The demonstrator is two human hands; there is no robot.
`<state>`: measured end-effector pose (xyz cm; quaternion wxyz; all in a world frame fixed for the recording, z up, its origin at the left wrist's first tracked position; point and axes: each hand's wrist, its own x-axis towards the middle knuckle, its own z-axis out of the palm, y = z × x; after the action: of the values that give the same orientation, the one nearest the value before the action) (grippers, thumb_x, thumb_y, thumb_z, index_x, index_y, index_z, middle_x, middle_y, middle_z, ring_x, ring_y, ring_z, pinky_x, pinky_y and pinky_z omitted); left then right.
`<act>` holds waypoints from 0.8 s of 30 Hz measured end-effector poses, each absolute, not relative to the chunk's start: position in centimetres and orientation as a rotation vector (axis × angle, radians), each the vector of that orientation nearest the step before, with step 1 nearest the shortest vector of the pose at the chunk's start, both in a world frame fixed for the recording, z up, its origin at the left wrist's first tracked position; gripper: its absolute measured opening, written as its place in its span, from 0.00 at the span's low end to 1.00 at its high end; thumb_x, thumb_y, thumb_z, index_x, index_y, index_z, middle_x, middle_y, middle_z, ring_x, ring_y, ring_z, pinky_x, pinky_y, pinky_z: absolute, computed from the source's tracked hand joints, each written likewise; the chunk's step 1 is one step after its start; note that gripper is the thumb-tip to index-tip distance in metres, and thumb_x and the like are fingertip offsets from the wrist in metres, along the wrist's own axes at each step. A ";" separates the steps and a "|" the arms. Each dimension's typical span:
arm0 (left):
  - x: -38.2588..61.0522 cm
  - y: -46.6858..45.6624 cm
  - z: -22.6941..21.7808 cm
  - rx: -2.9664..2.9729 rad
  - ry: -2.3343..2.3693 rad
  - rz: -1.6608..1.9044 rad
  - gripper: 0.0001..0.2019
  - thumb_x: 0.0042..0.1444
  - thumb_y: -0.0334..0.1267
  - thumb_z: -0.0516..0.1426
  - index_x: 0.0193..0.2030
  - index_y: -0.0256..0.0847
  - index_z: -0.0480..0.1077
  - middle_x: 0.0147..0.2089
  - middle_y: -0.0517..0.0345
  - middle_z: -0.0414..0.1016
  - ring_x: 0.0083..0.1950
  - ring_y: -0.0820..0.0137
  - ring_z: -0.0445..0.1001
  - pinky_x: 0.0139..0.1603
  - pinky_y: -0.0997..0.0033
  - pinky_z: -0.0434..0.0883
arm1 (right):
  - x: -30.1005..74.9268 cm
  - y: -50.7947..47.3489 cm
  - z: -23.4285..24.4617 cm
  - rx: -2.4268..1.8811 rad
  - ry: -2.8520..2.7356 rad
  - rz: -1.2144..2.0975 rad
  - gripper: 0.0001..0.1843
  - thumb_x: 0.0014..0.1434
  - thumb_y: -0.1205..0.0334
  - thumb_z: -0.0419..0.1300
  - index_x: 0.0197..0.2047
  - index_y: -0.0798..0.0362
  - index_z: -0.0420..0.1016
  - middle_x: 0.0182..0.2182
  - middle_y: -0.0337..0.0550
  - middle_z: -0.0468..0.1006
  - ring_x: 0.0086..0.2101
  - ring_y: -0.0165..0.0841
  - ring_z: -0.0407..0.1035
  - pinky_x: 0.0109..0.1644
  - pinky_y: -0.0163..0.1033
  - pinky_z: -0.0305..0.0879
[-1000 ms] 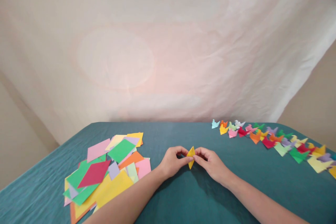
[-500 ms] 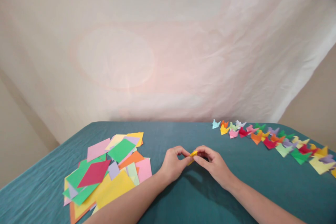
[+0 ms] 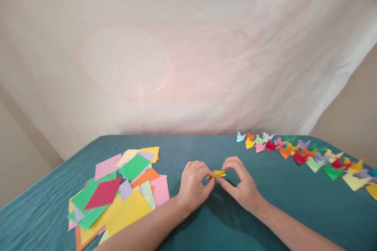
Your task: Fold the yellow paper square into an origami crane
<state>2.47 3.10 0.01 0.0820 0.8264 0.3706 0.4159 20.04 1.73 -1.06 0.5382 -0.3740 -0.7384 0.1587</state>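
Light's soft and even, a bit warm, no hard glare. The white sheet (image 3: pixel 188 47) glows faintly pink in the middle. The left hand (image 3: pixel 193 188) and right hand (image 3: pixel 242 187) drop a mild shadow on the teal tablecloth (image 3: pixel 224 219) below them. The yellow paper (image 3: pixel 218 173) between them looks sharp; the wide lens bows the edges, and far paper birds (image 3: pixel 294 152) go mushy.
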 end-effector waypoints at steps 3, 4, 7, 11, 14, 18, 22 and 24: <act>2.4 3.0 0.3 2.559 1.059 1.302 0.03 0.51 0.29 0.56 0.29 0.40 0.70 0.30 0.61 0.72 0.37 0.70 0.69 0.41 0.67 0.60 | 19.9 1.4 -1.0 -0.873 -1.787 0.286 0.08 0.54 0.68 0.60 0.36 0.50 0.66 0.33 0.41 0.66 0.36 0.34 0.64 0.40 0.40 0.63; 2.3 3.0 0.4 2.586 1.046 1.315 0.03 0.51 0.29 0.56 0.29 0.40 0.70 0.30 0.60 0.72 0.37 0.70 0.69 0.41 0.67 0.60 | 19.8 1.3 -1.0 -0.866 -1.794 0.263 0.07 0.54 0.68 0.60 0.37 0.50 0.66 0.32 0.41 0.66 0.35 0.34 0.64 0.39 0.40 0.63; 2.2 3.1 0.7 2.649 1.008 1.367 0.04 0.53 0.30 0.56 0.29 0.40 0.70 0.30 0.60 0.72 0.38 0.70 0.68 0.41 0.67 0.60 | 19.8 1.1 -1.0 -0.861 -1.802 0.144 0.08 0.54 0.69 0.60 0.38 0.51 0.67 0.33 0.42 0.66 0.35 0.34 0.64 0.38 0.40 0.63; 1.9 3.4 0.9 2.732 0.972 1.404 0.04 0.54 0.32 0.56 0.30 0.41 0.70 0.31 0.60 0.73 0.39 0.70 0.68 0.42 0.66 0.60 | 19.8 1.0 -1.0 -0.887 -1.848 -0.063 0.08 0.54 0.71 0.61 0.38 0.50 0.69 0.31 0.42 0.68 0.34 0.34 0.64 0.36 0.40 0.62; 1.5 3.7 0.9 2.798 0.971 1.385 0.04 0.55 0.32 0.55 0.31 0.41 0.70 0.33 0.60 0.73 0.41 0.70 0.68 0.44 0.66 0.60 | 19.9 1.1 -1.1 -0.911 -1.875 -0.134 0.09 0.54 0.71 0.61 0.38 0.50 0.70 0.31 0.42 0.71 0.32 0.33 0.65 0.36 0.40 0.61; 1.2 3.9 0.9 2.919 0.941 1.350 0.05 0.56 0.32 0.55 0.31 0.42 0.71 0.33 0.60 0.74 0.42 0.69 0.69 0.45 0.65 0.60 | 20.0 1.3 -1.3 -0.918 -1.915 -0.109 0.08 0.55 0.70 0.61 0.39 0.50 0.71 0.32 0.41 0.75 0.32 0.33 0.68 0.36 0.40 0.62; 1.3 4.0 0.9 2.977 0.903 1.395 0.05 0.56 0.31 0.55 0.32 0.43 0.71 0.34 0.61 0.75 0.43 0.70 0.70 0.47 0.65 0.61 | 20.0 1.5 -1.7 -0.917 -1.945 -0.018 0.09 0.57 0.69 0.60 0.42 0.50 0.72 0.34 0.42 0.77 0.33 0.33 0.69 0.36 0.40 0.63; 1.3 4.0 0.9 2.983 0.882 1.412 0.05 0.56 0.31 0.55 0.33 0.43 0.71 0.35 0.62 0.75 0.44 0.70 0.71 0.48 0.64 0.62 | 19.9 1.5 -1.9 -0.914 -1.942 0.012 0.09 0.57 0.69 0.59 0.42 0.50 0.72 0.34 0.42 0.77 0.33 0.33 0.69 0.36 0.39 0.63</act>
<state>1.29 4.00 0.91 -0.1370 0.8650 0.2556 0.4095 19.88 1.52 -1.88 0.4771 -0.3742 -0.7952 0.0051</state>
